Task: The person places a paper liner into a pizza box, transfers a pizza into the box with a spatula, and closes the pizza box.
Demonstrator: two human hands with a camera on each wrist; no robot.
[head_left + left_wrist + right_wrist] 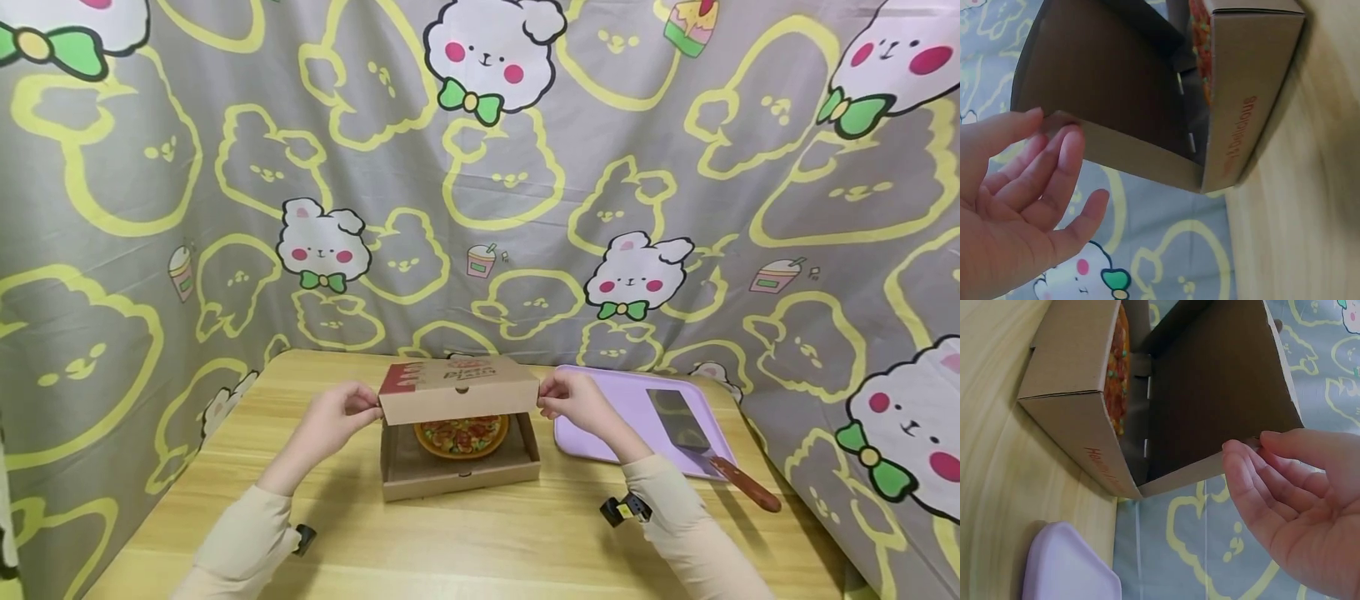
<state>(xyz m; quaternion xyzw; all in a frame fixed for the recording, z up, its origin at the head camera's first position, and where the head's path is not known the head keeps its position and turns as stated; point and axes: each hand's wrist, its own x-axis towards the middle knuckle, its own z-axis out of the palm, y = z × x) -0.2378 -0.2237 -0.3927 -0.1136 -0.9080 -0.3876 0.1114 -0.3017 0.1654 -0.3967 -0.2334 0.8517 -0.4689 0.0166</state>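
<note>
A cardboard pizza box (461,482) stands on the table with its lid (459,403) partly raised. Inside lies a round pizza (461,437) with a thick crust and red and green topping, its far part hidden under the lid. My left hand (341,418) pinches the lid's left front corner between thumb and fingers, and in the left wrist view the little finger sticks out free. At the opposite corner my right hand (576,400) pinches the lid the same way. The lid's brown underside (1210,387) shows in the right wrist view.
To the right of the box lies a light purple tray (592,446). On it rests a wide metal spatula (678,421), its wooden handle (746,483) reaching over the tray's edge. A grey patterned curtain (420,183) hangs behind and beside the wooden table (450,550).
</note>
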